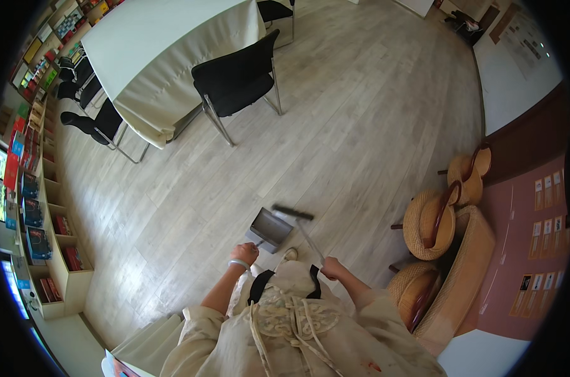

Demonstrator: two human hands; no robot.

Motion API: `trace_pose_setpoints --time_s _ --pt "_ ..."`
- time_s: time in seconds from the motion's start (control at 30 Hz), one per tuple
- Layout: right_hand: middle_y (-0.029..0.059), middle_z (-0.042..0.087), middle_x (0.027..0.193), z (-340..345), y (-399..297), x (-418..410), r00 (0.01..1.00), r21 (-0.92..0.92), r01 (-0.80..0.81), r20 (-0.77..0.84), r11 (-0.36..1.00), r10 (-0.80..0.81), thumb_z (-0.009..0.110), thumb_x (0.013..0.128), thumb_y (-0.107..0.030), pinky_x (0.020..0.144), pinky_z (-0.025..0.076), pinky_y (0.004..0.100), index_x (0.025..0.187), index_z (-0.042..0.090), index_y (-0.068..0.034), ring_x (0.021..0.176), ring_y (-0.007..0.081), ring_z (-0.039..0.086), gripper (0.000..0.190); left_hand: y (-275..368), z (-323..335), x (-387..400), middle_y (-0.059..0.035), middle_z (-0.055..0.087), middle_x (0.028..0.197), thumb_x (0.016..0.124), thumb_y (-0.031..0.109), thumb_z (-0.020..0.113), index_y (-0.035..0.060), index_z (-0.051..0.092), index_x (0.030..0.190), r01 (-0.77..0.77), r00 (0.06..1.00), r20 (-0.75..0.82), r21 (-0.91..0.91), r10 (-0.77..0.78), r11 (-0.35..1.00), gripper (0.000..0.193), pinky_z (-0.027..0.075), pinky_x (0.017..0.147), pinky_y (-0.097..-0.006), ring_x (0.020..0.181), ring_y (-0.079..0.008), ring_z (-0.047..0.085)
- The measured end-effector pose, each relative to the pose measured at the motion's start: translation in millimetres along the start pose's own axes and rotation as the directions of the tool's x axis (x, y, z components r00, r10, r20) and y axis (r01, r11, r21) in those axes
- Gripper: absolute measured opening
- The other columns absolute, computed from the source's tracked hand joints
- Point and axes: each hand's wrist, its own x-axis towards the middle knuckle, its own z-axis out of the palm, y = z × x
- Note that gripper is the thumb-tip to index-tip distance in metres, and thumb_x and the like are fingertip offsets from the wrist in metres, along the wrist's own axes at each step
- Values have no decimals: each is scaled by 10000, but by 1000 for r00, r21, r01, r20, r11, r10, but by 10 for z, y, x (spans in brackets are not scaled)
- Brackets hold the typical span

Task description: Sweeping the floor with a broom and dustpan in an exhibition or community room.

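My left hand (pixel 245 255), with a pale bangle at its wrist, is closed around the handle of a grey long-handled dustpan (pixel 270 228). The pan lies in front of me, its inside facing up. My right hand (pixel 333 268) grips the light-coloured handle of a broom (pixel 309 237). The broom's dark bristle head (pixel 292 211) is just beyond the pan's far right corner, slightly blurred; whether it touches the pan or the floor I cannot tell. One light shoe (pixel 290 254) shows below the pan.
Ahead to the left stands a table with a white cloth (pixel 172 52), with a black chair (pixel 240 77) at its near end and several more along its left side. Shelves (pixel 61 254) line the left. Woven rattan chairs (pixel 426 226) stand on the right by the wall.
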Motion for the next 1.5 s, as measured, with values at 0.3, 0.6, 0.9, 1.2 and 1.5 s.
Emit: trace_pose_setpoints --time_s 0.3,0.6,0.9,1.2,1.5 --pt "62 433 489 -1154 202 -100 943 653 -332 213 681 256 526 679 19 296 237 247 618 463 26 337 96 343 88 28 -241 59 -105 618 794 727 354 511 199 636 807 70 996 -52 74 -67 995 214 481 656 -381 746 -289 592" --pt "187 551 557 -314 -226 804 953 208 -187 -200 960 229 483 672 -6 367 429 358 658 522 53 461 248 581 72 129 -226 188 -106 622 772 719 328 515 186 637 840 70 997 -37 -37 -71 997 223 487 671 -378 721 -293 599" --pt "93 439 462 -672 -458 326 936 572 -353 207 740 286 518 652 21 289 284 288 610 488 45 335 156 412 57 -197 -853 533 -107 623 785 753 319 482 163 636 851 35 999 -20 8 -35 999 241 486 663 -378 739 -286 600" --pt "91 445 476 -662 -1413 1138 937 588 -246 -60 771 345 494 683 28 296 282 298 654 468 43 344 174 431 42 -769 -1476 931 -110 615 849 743 301 512 155 632 846 47 999 -19 -45 -48 998 215 473 706 -379 799 -279 589" --pt "104 444 471 16 -2302 1434 968 283 -249 73 926 238 522 629 -12 290 307 331 608 475 57 334 183 431 86 -1255 -1816 1453 -112 617 822 760 311 491 160 624 838 21 999 -40 46 -19 999 215 474 674 -396 760 -286 592"
